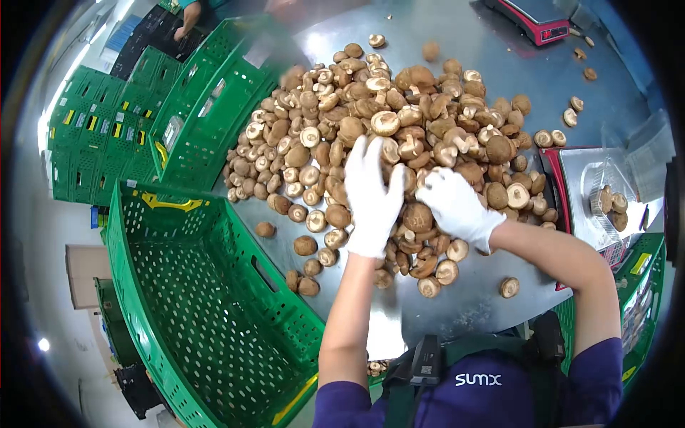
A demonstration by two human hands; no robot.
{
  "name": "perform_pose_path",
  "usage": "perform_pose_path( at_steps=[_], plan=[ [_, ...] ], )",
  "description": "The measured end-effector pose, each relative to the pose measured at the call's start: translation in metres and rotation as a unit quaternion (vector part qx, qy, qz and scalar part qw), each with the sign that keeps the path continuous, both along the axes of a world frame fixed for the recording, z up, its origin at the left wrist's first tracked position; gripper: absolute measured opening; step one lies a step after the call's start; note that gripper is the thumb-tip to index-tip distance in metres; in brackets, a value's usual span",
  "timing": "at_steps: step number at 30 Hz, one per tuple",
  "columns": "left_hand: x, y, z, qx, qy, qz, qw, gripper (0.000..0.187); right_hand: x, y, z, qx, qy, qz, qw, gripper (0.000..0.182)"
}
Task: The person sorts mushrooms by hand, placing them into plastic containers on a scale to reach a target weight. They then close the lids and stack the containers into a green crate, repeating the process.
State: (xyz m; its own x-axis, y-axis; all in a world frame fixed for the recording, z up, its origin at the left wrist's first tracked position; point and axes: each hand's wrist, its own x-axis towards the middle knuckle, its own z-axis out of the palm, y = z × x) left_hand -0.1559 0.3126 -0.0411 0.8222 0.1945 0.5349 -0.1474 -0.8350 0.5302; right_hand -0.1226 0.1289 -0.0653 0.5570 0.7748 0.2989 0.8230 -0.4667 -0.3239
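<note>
A large heap of brown mushrooms (349, 130) is spread over the metal table (471, 314). My left hand (372, 194), in a white glove, rests on the middle of the heap with its fingers spread and the thumb apart. Just right of it, my right hand (457, 205), also gloved in white, reaches into the mushrooms with its fingers curled down. Its fingertips are partly hidden among the caps, and whatever they touch or hold cannot be made out. Mushrooms lie between and below the two hands.
A green crate (207, 299) stands at the lower left, with another green crate (207, 107) above it. Stacked green crates (89, 135) are farther left. On the right, a scale (581, 192) bears a clear tray (605, 187) with mushrooms. Another person's hand (187, 20) shows at the top left.
</note>
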Motion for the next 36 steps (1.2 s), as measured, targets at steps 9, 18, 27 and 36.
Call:
perform_pose_path(
  at_steps=[9,18,27,36],
  plan=[
    [-0.015,0.007,-0.032,-0.042,0.095,-0.066,0.992,0.042,0.034,0.006,0.039,0.055,0.030,-0.029,0.998,0.017],
    [0.012,0.071,-0.002,-0.115,-0.001,0.036,0.993,0.009,0.058,0.093,0.000,-0.099,0.025,-0.071,0.992,0.048],
    [0.032,0.081,-0.020,-0.034,0.094,-0.065,0.993,0.028,0.039,0.052,0.033,-0.040,0.186,0.018,0.982,0.046],
    [-0.008,0.114,-0.002,-0.181,0.158,-0.121,0.963,0.007,0.117,0.099,0.044,0.078,0.024,-0.004,0.997,0.017]
  ],
)
